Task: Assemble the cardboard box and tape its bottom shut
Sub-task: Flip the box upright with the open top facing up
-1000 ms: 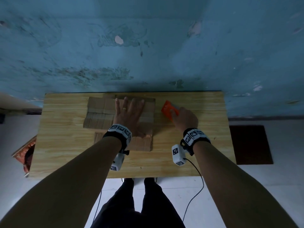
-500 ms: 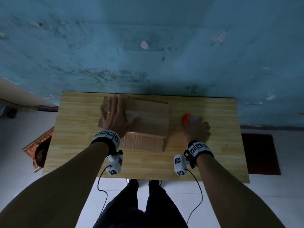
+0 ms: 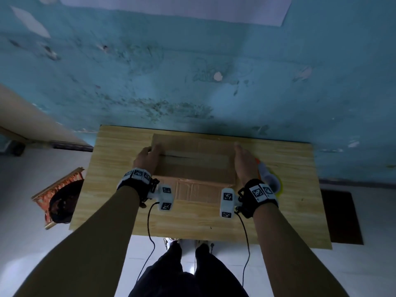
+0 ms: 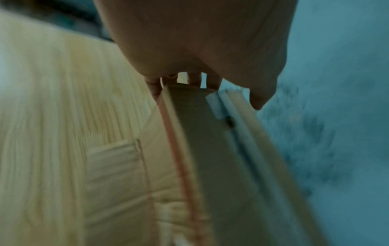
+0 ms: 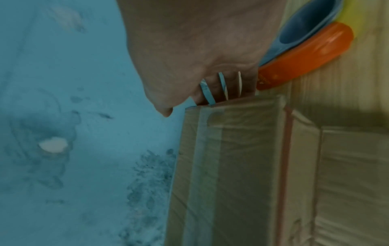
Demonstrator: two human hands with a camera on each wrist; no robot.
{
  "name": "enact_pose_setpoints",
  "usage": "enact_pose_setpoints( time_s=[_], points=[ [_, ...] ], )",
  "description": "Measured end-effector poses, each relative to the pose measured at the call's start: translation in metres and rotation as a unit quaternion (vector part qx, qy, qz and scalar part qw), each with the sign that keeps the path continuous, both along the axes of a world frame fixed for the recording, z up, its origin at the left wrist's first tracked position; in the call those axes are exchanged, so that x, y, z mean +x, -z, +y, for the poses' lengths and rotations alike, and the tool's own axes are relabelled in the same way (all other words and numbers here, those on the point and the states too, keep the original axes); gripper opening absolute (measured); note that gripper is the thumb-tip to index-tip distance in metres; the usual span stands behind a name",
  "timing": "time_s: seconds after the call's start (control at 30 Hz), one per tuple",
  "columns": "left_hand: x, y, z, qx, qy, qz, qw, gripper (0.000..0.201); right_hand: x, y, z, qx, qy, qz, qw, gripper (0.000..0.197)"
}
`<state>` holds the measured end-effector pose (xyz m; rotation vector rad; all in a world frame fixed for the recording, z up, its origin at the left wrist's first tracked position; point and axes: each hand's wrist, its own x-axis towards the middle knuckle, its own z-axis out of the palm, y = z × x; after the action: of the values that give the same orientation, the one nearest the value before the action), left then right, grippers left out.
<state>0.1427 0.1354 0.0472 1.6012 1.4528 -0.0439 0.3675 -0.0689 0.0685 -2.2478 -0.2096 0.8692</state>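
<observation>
Item: box (image 3: 194,161), brown cardboard, stood at centre frame in the head view on the far half of a wooden table (image 3: 120,211), its upper face showing flaps that met along a dark seam; whether tape already crossed that seam could not be told, though a pale strip ran beside it in the left wrist view. The near wall faced the wearer and carried glossy old tape. Left hand (image 3: 146,159) lay against the box's left end, fingers (image 4: 155,86) fairly straight and reaching over the top edge, thumb apart on the near side; the left wrist view showed them touching the cardboard edge, not wrapped round it. Right hand (image 3: 244,162) lay flat against the right end, fingers (image 5: 231,88) straight and slightly spread with the tips at the corner, thumb free of the box. Judgement: the two hands squeezed the box from both ends to square it and keep the flaps level for taping. Tape dispenser (image 3: 267,176), orange, blue and yellow, rested on the table just right of the right wrist, touched by neither hand, probably kept within reach for the next step. Background: blue scuffed wall (image 3: 192,82) behind the table.
</observation>
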Motion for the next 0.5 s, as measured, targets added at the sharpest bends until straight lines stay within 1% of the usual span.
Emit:
enact_pose_setpoints(
  time_s=[0.07,0.13,0.17,0.23,0.3,0.37,0.43,0.5],
  points=[
    [-0.003,-0.01,-0.007,-0.008,-0.06,-0.03,0.998,0.086,-0.003,-0.005,-0.003,0.006,0.007,-0.001,1.0,0.058],
    [-0.006,-0.019,-0.018,-0.009,-0.114,-0.042,0.993,0.085,-0.011,-0.014,-0.007,0.006,0.018,-0.011,1.0,0.06],
    [-0.008,-0.026,-0.025,-0.015,-0.133,-0.039,0.99,0.09,-0.013,-0.017,-0.01,0.002,0.028,-0.027,0.999,0.063],
    [-0.009,-0.037,-0.035,-0.024,-0.172,-0.033,0.984,0.103,-0.022,-0.029,-0.011,0.001,0.074,-0.026,0.997,0.072],
    [-0.013,-0.046,-0.042,-0.018,-0.201,-0.018,0.979,0.107,-0.029,-0.034,-0.011,0.003,0.12,-0.02,0.993,0.072],
    [-0.02,-0.049,-0.044,-0.019,-0.21,-0.018,0.977,0.096,-0.034,-0.038,-0.011,0.003,0.134,-0.027,0.991,0.07],
    [-0.027,-0.049,-0.045,-0.018,-0.207,-0.043,0.977,0.081,-0.037,-0.036,-0.012,0.01,0.124,-0.024,0.992,0.067],
    [-0.033,-0.049,-0.047,-0.002,-0.192,-0.074,0.979,0.067,-0.041,-0.037,-0.013,0.023,0.135,-0.023,0.99,0.065]
  ],
)
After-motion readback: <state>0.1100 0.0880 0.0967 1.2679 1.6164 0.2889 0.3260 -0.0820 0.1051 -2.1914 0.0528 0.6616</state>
